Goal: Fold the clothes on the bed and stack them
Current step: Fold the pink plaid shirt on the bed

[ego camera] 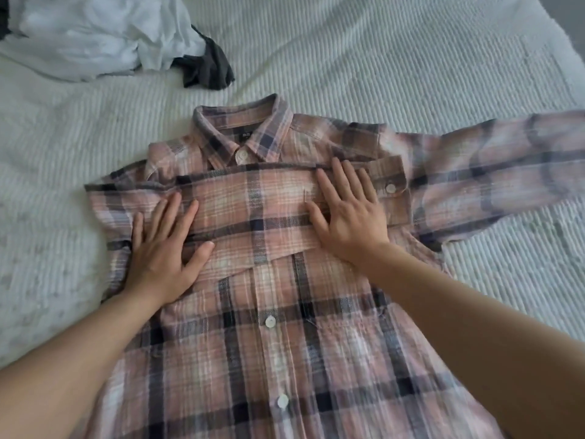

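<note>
mostly a white ribbed bedspread (380, 58) fills the view. centred on it lies a buttoned plaid shirt (269, 343), one sleeve (253, 210) folded across its chest. left hand (164, 245) and right hand (348, 213) press flat, fingers straight. white clothes (104, 33) and a dark garment (205, 68) sit far left.

My left hand (161, 248) lies flat, palm down, fingers straight and slightly spread, thumb angled out to the right. My right hand (348, 210) lies flat too, palm down, fingers extended and pointing up and to the left, thumb stretched out on the left side. Neither grip curls around anything. Both bare forearms reach in from the lower corners, the left from the bottom left, the right from the bottom right, angling toward each other, with the hands set apart at about the same height.
</note>
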